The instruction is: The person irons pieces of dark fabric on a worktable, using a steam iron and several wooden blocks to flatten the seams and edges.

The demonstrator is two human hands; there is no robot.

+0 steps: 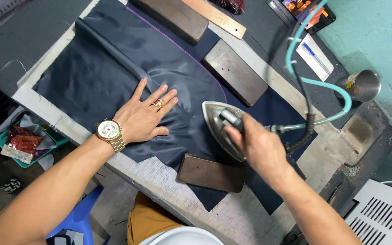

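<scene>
A dark navy fabric piece [105, 68] with a purple chalk line lies spread over the ironing table [232, 218]. My left hand [144, 113], wearing a gold watch and a ring, presses flat on the fabric with fingers spread. My right hand [259, 145] grips the handle of a silver steam iron [218, 122], which rests on the fabric just right of my left hand. A teal hose and a black cable run from the iron's rear toward the upper right.
Three dark wooden blocks weigh the fabric: one near the front edge [212, 173], one behind the iron [234, 71], one at the top [173, 16]. A long wooden ruler [221, 18], a metal cup [364, 85], a white vented box [379, 213], a teal basket [23, 145] surround.
</scene>
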